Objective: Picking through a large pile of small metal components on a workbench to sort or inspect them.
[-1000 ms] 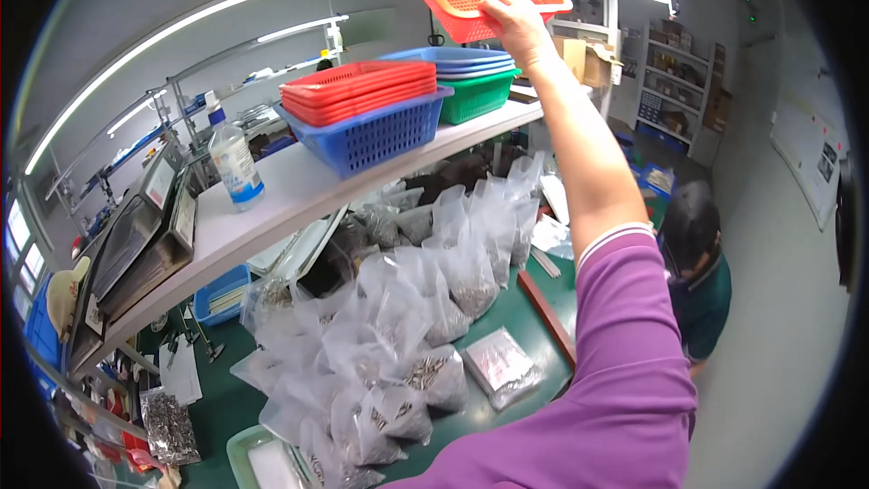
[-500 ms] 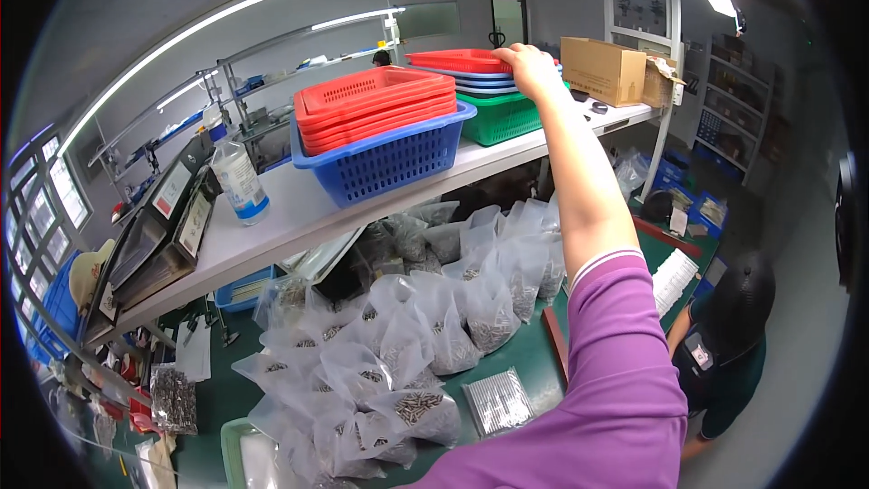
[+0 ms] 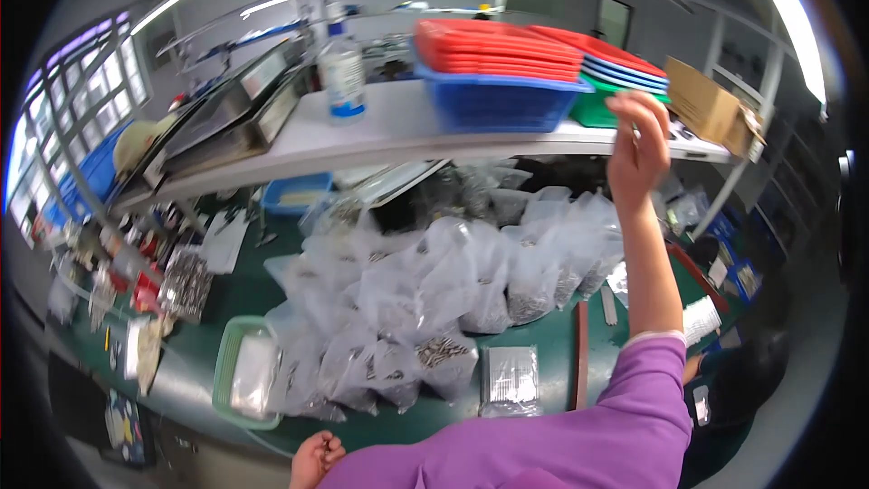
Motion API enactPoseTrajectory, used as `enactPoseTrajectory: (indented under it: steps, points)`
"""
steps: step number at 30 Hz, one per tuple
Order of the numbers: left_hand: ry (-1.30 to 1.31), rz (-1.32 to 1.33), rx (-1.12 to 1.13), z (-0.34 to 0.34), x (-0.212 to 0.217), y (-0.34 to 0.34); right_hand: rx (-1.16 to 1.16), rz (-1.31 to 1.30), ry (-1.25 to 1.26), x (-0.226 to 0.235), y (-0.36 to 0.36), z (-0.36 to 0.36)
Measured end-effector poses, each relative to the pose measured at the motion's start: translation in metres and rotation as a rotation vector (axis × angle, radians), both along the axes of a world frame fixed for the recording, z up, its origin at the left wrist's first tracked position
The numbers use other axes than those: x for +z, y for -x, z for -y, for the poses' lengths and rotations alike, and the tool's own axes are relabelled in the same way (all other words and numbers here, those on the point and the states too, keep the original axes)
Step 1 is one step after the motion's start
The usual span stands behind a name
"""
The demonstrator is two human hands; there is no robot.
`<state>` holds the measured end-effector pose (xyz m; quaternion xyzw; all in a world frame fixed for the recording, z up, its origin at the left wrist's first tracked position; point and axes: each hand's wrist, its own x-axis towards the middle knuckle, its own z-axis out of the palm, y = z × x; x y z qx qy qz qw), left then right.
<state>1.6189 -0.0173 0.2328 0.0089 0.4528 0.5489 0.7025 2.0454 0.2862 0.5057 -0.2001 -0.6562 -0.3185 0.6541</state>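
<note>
My right hand [image 3: 641,143] is raised at the front edge of the shelf, its fingers loosely bent and apart, with nothing seen in them. Just beyond its fingertips stands a green basket [image 3: 593,110] with white, blue and red trays [image 3: 611,47] stacked on it. To the left, a blue basket [image 3: 498,107] carries a stack of red baskets [image 3: 498,52]. Low in the picture, my left hand [image 3: 317,458] is held near my body in front of the bench, fingers curled in. Whether anything lies inside those fingers is hidden.
On the green bench [image 3: 362,433] stand several translucent bags [image 3: 407,294] of small metal parts, a clear packet [image 3: 511,378] and a light green basket [image 3: 224,367]. The shelf [image 3: 389,131] also holds a bottle [image 3: 344,81], binders [image 3: 204,131] and a cardboard box [image 3: 701,101]. A person [image 3: 738,389] is at right.
My right hand has come off the rim of the top red tray and moved down toward me. My left hand has come into view. The whole view has swung left and downward.
</note>
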Motion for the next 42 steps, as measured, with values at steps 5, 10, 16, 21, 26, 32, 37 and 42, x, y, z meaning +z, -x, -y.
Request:
enactPoseTrajectory:
  steps: [5,10,16,21,26,32,37,42]
  points:
    - [-0.068,0.025,0.043,0.052,-0.005,0.049,0.182,0.379,0.244,-0.1,0.092,0.099]
    - [-0.023,-0.043,0.181,0.124,0.013,0.111,0.464,0.488,0.617,-0.173,0.213,0.167]
    - [0.023,-0.115,0.395,0.252,-0.015,0.221,0.758,0.59,0.778,-0.216,0.398,0.236]
    - [0.023,-0.137,0.718,0.342,-0.009,0.288,1.029,0.743,0.905,-0.229,0.547,0.282]
    - [-0.099,-0.006,0.928,0.416,-0.039,0.337,1.258,0.893,0.938,-0.241,0.684,0.314]
    - [0.097,-0.076,1.086,0.433,-0.054,0.419,1.406,0.964,0.998,-0.26,0.83,0.324]
    - [0.119,-0.074,1.109,0.427,-0.052,0.514,1.518,1.019,1.071,-0.271,0.957,0.324]
    - [0.049,-0.098,1.149,0.411,-0.036,0.614,1.639,1.059,1.014,-0.264,1.076,0.318]
